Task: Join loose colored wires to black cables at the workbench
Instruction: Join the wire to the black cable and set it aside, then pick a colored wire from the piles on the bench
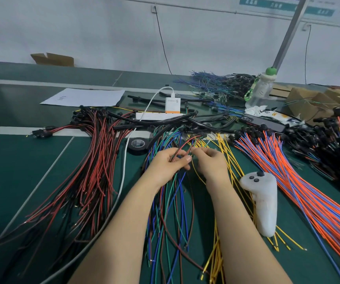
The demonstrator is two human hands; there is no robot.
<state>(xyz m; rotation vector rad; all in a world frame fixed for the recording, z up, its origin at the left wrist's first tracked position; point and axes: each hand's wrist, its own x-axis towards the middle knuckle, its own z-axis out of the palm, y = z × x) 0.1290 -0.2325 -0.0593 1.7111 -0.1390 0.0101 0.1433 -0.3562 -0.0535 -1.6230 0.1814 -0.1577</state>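
Left hand fingers grip seemingly two reddish wires; right hand fingers pinch one yellow wire.

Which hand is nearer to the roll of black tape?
Left. The left hand is just right of the black tape roll; the right hand lies beyond it, farther right.

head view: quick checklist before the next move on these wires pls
1. Left hand grips the held wires: ok.
2. Right hand pinches their ends: ok.
3. Ends lined up for joining: cannot tell, too small.
4. Black tape roll close by the left hand: ok.
5. White controller lying on the yellow wires: not ok, might snag.
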